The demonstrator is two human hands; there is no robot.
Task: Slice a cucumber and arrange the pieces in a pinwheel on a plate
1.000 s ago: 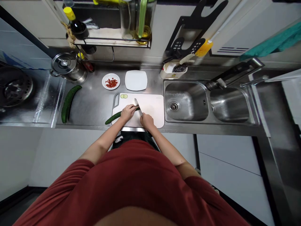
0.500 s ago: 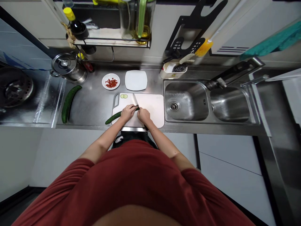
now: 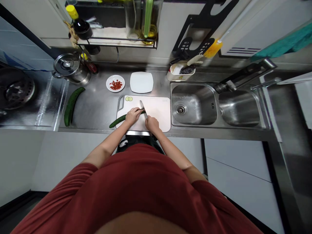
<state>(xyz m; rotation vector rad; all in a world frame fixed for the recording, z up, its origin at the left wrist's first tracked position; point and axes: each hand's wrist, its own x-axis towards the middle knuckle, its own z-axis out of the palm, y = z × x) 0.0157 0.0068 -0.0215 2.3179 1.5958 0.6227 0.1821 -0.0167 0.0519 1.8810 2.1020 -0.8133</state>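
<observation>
A long green cucumber point(image 3: 118, 121) lies slantwise over the left part of a white cutting board point(image 3: 161, 110), its left end past the board's edge. My left hand point(image 3: 133, 116) is closed over the cucumber near its right end. In my right hand point(image 3: 152, 124) is a kitchen knife point(image 3: 143, 108), its blade pointing away from me at the cucumber's right end; the fingers hide its handle. Two pale cucumber slices point(image 3: 128, 98) lie at the board's upper left.
Behind the board are a plate of chopped red pieces point(image 3: 115, 83) and a white square plate point(image 3: 141, 82). A second cucumber point(image 3: 72, 106) and a steel pot point(image 3: 71, 70) are to the left. A double sink point(image 3: 193, 104) adjoins the board's right side.
My right hand has shifted slightly right and toward me with the knife, and more of the blade shows. My left hand stays on the cucumber.
</observation>
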